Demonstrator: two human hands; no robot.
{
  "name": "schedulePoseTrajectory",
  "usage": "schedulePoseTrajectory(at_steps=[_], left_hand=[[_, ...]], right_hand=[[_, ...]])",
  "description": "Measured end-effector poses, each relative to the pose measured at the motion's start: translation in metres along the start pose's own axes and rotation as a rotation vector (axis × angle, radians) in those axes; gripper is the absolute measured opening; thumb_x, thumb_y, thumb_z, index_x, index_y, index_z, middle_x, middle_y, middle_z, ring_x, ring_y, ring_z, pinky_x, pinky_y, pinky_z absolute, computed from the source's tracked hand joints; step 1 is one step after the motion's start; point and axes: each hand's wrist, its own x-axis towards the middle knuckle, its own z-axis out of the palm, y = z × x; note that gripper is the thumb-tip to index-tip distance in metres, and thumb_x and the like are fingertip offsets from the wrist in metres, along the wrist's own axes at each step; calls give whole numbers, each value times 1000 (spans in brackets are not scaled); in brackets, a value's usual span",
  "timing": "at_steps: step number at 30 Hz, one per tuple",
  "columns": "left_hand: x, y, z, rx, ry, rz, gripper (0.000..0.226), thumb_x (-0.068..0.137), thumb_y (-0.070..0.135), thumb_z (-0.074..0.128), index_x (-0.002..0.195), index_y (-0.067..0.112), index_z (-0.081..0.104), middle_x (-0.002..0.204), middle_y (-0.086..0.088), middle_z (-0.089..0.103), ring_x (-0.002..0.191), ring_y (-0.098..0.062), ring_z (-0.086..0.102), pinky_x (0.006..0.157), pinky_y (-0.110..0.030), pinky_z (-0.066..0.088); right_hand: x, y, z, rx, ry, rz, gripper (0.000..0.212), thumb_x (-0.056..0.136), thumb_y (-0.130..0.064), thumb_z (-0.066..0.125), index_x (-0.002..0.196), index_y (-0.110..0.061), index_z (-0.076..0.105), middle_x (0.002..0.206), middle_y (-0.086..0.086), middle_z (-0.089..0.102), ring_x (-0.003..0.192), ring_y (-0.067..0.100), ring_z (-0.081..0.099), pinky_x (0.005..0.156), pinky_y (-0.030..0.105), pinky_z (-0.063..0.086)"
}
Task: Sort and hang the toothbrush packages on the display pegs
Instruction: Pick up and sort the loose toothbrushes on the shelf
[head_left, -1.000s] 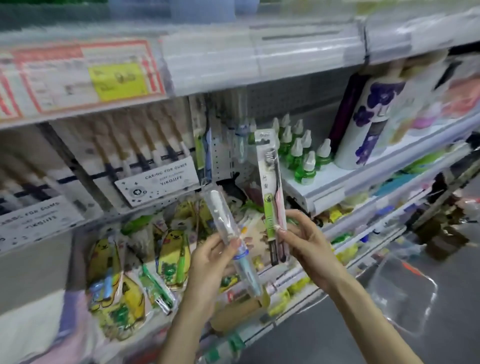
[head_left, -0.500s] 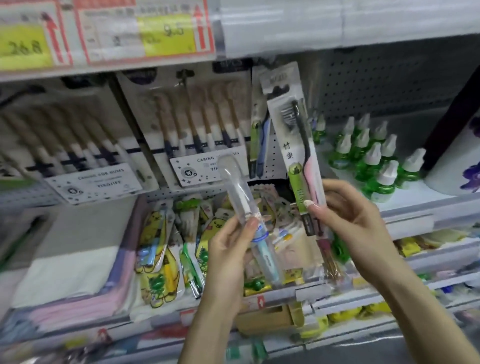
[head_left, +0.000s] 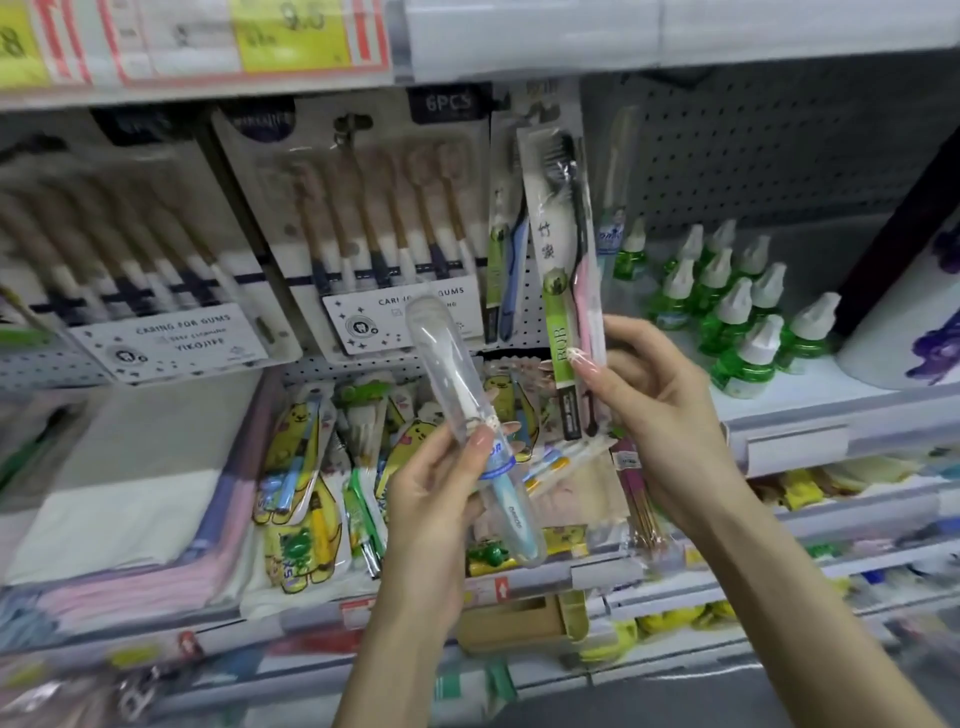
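Your left hand (head_left: 431, 499) is gripping a clear tube case (head_left: 447, 364) round its lower half, thumb and fingers curled about it. The case is leaning up and to the left, and it is carrying a white-and-blue toothbrush (head_left: 511, 514), head uppermost.

Your right hand (head_left: 665, 410) is pinching a flat toothbrush package (head_left: 545, 218) near its lower end and holding it almost upright. A black-and-pink brush (head_left: 584, 296) is sitting sealed inside it, beside a green strip.

Just behind that package, a hanging pack with a blue brush (head_left: 511, 270) is dangling on the pegboard (head_left: 753, 156); whether the two are touching, you cannot tell. Left of it, six-brush cards (head_left: 379, 234) are hanging in a row.

Green bottles with white caps (head_left: 737, 317) are standing on the shelf to the right. Below your hands, a shelf bin is holding loose yellow cartoon packs (head_left: 306, 452), and folded cloths (head_left: 130, 514) are lying at the left.
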Motion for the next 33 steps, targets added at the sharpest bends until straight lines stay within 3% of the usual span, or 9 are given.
schedulePoseTrajectory(at_steps=[3,9,12,16,21,24,27,30,33], left_hand=[[-6,-3,2,30,-1,22,38,67,32,66,104,23,70,87,5,74,85,-17,70,75,-32,59],[-19,0,-7,24,45,44,25,66,31,68,90,29,77,89,2,74,81,-15,70,70,-32,59],[-23,3,-10,8,87,69,26,70,25,66,94,25,74,84,5,74,73,-5,68,61,-20,55],[-26,6,-12,40,124,93,27,71,27,64,97,27,73,87,9,74,75,-2,68,62,-20,55],[-26,8,-19,76,151,112,27,70,30,65,96,27,74,91,10,74,82,-3,67,71,-24,58],[-28,11,-21,74,152,128,29,71,26,63,99,24,71,87,11,74,78,-1,68,67,-21,57],[-28,12,-23,84,161,133,31,70,28,64,100,22,71,85,10,74,79,-3,69,65,-19,55],[-27,12,-24,113,161,128,29,77,26,62,103,20,69,83,10,73,78,-1,69,62,-15,53],[-27,10,-22,135,154,114,20,87,18,57,104,19,67,82,12,73,76,0,69,60,-13,52]], right_hand=[[-1,3,1,2,-15,0,28,83,-19,65,111,-17,64,93,5,76,87,19,72,80,37,58],[2,8,10,63,35,26,23,88,-14,65,111,-13,63,98,11,75,96,33,70,90,59,52],[1,11,17,84,43,58,29,84,-21,67,111,-13,62,97,10,75,95,31,70,92,60,50],[7,17,22,65,93,103,28,86,-24,70,111,-13,62,89,18,70,91,32,65,95,63,45],[20,22,21,7,135,191,29,85,-32,72,105,-11,66,82,5,73,93,25,69,96,48,50],[33,28,23,-11,150,247,23,82,-39,73,86,-18,69,95,17,72,98,31,68,96,54,49],[49,32,29,-40,147,278,29,79,-48,73,74,-19,67,89,12,68,89,26,64,95,57,49],[63,36,35,-31,139,305,38,70,-57,75,72,-21,65,99,11,73,100,29,67,96,54,50],[64,40,33,-28,80,312,23,86,-44,67,88,-21,62,91,2,72,85,17,70,87,39,57]])
